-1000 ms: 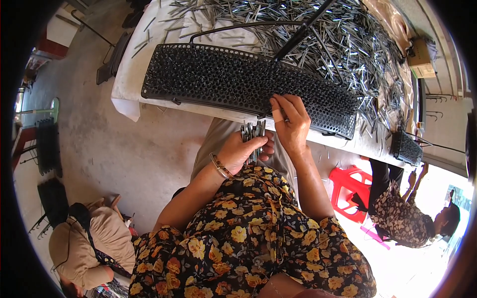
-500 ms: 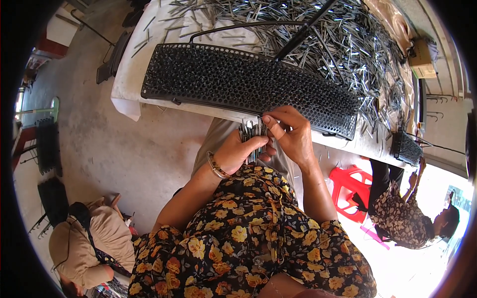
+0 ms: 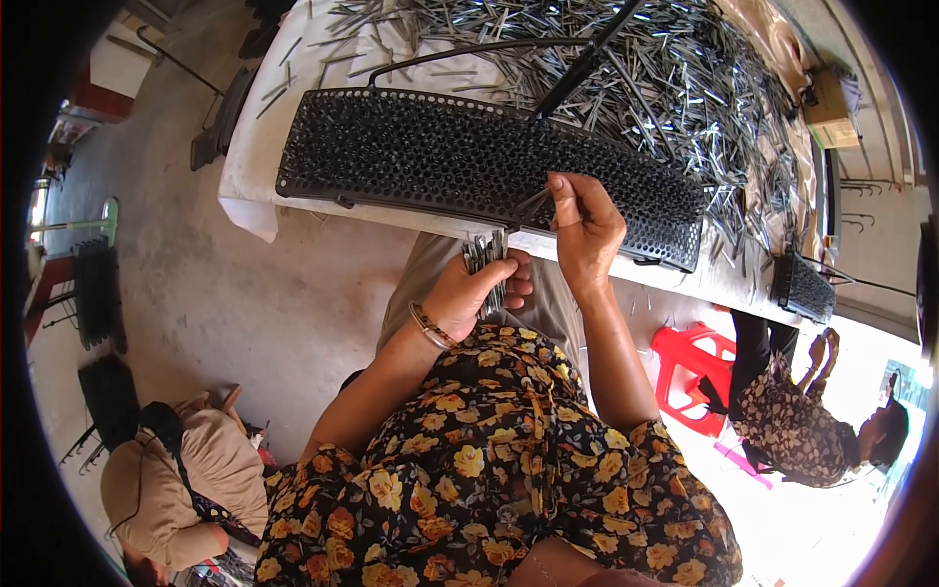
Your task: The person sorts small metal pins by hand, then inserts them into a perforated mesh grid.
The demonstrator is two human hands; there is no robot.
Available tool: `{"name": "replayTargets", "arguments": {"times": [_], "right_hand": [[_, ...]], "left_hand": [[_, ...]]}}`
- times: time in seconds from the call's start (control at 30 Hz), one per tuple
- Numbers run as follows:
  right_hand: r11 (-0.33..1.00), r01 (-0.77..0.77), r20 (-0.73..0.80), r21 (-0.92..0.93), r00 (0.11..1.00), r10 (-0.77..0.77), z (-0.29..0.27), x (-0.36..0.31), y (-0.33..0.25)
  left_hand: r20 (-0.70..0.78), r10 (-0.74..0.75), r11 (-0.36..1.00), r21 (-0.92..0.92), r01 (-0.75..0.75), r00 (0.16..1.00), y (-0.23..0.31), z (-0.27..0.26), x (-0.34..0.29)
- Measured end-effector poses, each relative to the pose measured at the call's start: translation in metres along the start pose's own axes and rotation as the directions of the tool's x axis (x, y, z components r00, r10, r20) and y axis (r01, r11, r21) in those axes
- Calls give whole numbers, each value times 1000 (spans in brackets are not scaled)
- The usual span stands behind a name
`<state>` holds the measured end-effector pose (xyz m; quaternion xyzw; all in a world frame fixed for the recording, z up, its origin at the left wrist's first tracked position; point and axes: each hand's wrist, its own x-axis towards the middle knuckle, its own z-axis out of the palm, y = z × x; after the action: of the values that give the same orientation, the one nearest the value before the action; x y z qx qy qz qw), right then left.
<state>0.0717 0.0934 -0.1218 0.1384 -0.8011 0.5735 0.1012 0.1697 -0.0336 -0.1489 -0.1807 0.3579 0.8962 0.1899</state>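
Observation:
My left hand (image 3: 468, 298) is closed around a bundle of thin metal strips (image 3: 481, 252), held upright in front of my body. My right hand (image 3: 591, 235) is raised at the near edge of a long black perforated rack (image 3: 391, 147). Between its thumb and forefinger it pinches a few thin dark metal strips (image 3: 532, 204), whose tips point left over the rack's holes. Whether those tips touch the rack I cannot tell. The rack lies along the table's near side, and many of its holes show small shiny ends.
A large heap of loose metal strips (image 3: 685, 88) covers the white-covered table (image 3: 256, 166). Black rods (image 3: 577, 78) rise from the rack. A red plastic stool (image 3: 675, 367) stands at right. Another person (image 3: 797, 421) works beyond it, and a second person (image 3: 186, 479) sits at lower left.
My right hand has moved away from the bundle, up and to the right over the rack's edge, with strips in its fingers. My left hand has stayed nearly in place.

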Motion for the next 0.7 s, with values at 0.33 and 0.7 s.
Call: {"name": "replayTargets", "arguments": {"times": [0.33, 0.7], "right_hand": [[958, -283, 166, 35, 947, 274, -7, -10, -22], [996, 65, -46, -53, 997, -68, 1, 2, -1]], "left_hand": [[-129, 83, 996, -21, -86, 988, 7, 5, -2], [-184, 98, 987, -111, -119, 978, -6, -8, -2]]}}
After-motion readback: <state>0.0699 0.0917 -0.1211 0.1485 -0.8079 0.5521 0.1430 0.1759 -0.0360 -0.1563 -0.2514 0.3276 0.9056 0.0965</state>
